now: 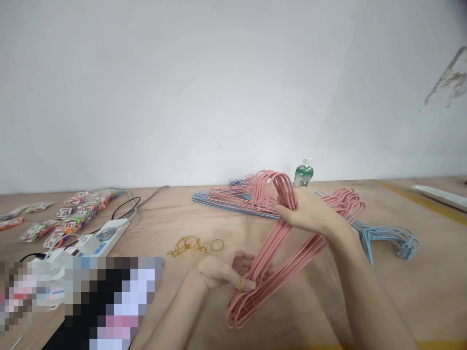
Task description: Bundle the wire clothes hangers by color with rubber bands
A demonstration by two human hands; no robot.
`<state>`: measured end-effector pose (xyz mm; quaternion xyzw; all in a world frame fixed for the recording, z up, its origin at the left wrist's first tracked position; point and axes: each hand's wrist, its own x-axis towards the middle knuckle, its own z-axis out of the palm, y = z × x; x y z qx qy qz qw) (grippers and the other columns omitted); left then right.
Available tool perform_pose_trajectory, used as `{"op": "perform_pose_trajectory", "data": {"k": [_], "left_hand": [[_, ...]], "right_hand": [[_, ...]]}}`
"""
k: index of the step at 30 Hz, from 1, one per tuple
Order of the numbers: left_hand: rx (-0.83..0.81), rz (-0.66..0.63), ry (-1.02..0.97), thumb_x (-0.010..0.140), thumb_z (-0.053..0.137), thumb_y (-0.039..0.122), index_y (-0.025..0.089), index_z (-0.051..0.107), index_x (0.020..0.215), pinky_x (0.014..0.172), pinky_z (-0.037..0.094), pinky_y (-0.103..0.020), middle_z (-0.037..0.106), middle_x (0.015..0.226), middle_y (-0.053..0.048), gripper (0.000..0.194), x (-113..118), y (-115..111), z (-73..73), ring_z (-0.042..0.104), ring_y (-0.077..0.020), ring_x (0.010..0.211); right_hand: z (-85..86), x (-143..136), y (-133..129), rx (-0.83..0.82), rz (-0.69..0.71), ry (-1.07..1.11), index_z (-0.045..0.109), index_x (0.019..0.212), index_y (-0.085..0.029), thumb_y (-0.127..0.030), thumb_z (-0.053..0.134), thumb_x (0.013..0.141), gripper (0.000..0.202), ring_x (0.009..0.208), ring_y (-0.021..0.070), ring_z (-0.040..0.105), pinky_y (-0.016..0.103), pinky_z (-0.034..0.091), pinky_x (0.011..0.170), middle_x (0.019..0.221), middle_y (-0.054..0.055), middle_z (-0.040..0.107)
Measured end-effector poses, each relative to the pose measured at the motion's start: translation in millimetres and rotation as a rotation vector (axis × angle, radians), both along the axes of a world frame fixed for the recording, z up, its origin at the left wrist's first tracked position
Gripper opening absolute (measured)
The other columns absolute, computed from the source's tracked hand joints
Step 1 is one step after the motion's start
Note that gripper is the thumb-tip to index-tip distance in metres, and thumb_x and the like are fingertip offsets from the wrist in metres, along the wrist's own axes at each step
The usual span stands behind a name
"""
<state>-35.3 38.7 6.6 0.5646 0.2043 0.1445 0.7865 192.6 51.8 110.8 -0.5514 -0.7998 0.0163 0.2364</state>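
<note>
A bundle of pink clothes hangers (273,243) is held tilted above the table, its hooks toward the wall. My right hand (304,209) wraps round the bundle just below the hooks. Near the lower corner my left hand (233,272) grips the same hangers, thumb on top and fingers behind. A thin yellow rubber band (241,287) loops over that corner by my left thumb. More yellow rubber bands (195,244) lie in a loose pile left of the bundle. Behind it are more pink hangers (226,198) and blue hangers (390,236), partly hidden by my right arm.
A green-labelled bottle (304,173) stands near the wall. On the left lie several small colourful packets (75,216), a white power strip (109,236) with cables and a blurred-out dark object (87,301). A long white piece (441,197) rests at far right.
</note>
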Motion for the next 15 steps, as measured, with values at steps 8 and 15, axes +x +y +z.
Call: {"op": "perform_pose_trajectory", "data": {"k": [8,15], "left_hand": [[-0.102,0.180,-0.085,0.067,0.077,0.016,0.014,0.061,0.117,0.086,0.045,-0.032,0.062,0.121,-0.017,0.053,-6,0,8.7,0.061,-0.0219,0.104],[-0.198,0.106,-0.215,0.065,0.073,0.006,0.014,0.056,0.121,0.100,0.037,-0.042,0.060,0.125,-0.018,0.059,-5,5,-4.3,0.055,-0.0289,0.118]], "right_hand": [[-6.0,10,11,-0.090,0.046,0.162,0.032,0.061,-0.022,-0.026,0.045,0.076,0.020,0.053,0.0123,0.038,0.026,0.028,0.052,0.057,-0.004,0.043],[-11.9,0,17,-0.155,0.138,0.183,0.042,0.070,-0.021,-0.023,0.044,0.077,0.007,0.064,0.0156,0.044,0.026,0.032,0.058,0.069,0.000,0.053]]}}
